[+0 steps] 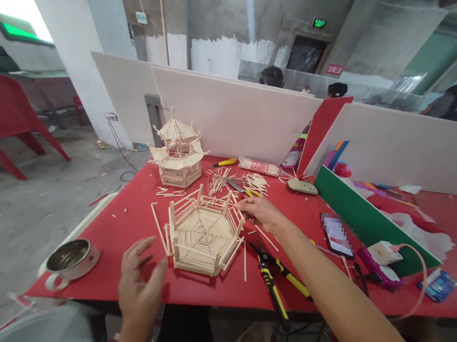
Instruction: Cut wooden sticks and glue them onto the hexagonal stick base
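Observation:
A hexagonal base of thin wooden sticks (202, 237) lies on the red table (116, 268) in front of me. My left hand (140, 282) rests near the table's front edge, just left of that base, fingers spread and holding nothing. My right hand (257, 209) reaches to the base's far right corner, its fingers pinched close at the railing sticks; I cannot make out whether they hold a stick. A finished stick pagoda (178, 152) stands farther back on the left.
Loose sticks (237, 183) and a wrapped bundle (259, 167) lie behind the base. Yellow-handled cutters (277, 282) sit to its right, a phone (337, 235) beyond. A metal cup (70, 258) stands at the left corner. White partitions (235, 116) close the back; other people sit behind them.

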Demonstrator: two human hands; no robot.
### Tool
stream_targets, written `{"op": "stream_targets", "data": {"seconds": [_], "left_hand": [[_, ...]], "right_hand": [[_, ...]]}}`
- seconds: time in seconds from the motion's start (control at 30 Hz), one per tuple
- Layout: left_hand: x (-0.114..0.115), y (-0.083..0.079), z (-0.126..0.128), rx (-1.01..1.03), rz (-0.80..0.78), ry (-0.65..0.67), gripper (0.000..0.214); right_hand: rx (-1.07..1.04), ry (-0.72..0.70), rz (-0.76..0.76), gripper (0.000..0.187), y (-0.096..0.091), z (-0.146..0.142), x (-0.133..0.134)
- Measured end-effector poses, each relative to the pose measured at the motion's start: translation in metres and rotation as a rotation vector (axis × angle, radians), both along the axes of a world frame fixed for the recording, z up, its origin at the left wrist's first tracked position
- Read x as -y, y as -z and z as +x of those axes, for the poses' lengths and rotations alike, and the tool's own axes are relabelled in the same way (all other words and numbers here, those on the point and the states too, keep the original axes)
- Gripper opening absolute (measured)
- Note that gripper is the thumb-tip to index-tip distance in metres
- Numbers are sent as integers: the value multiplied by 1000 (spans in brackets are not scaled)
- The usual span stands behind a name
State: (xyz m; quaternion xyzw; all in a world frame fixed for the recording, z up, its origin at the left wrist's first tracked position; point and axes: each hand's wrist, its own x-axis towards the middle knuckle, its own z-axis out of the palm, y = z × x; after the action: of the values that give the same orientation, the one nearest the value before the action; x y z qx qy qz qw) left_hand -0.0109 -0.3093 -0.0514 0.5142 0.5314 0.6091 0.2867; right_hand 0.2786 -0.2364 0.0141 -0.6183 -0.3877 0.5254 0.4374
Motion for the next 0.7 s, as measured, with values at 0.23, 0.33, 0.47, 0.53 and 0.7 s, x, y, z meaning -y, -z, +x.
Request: {"op": "stream_targets", "data": {"seconds": [0.23, 0.33, 0.47, 0.53, 0.7], "left_hand": [[-3, 38, 9, -247, -49, 60, 61], [-11, 40, 13, -333, 21, 70, 48], [-23, 38, 17, -367, 27, 44, 33], [-29, 37, 18, -338, -9, 90, 32], [-45, 36, 13, -101, -118, 224, 35]], "right_hand": [[39, 118, 142, 28, -3, 20, 55], [129, 160, 171, 31, 16, 24, 106], [241, 124, 149, 32, 52, 6, 163], [372, 104, 178, 29, 66, -7, 180], [700, 51, 340, 20, 83, -26, 196]]}}
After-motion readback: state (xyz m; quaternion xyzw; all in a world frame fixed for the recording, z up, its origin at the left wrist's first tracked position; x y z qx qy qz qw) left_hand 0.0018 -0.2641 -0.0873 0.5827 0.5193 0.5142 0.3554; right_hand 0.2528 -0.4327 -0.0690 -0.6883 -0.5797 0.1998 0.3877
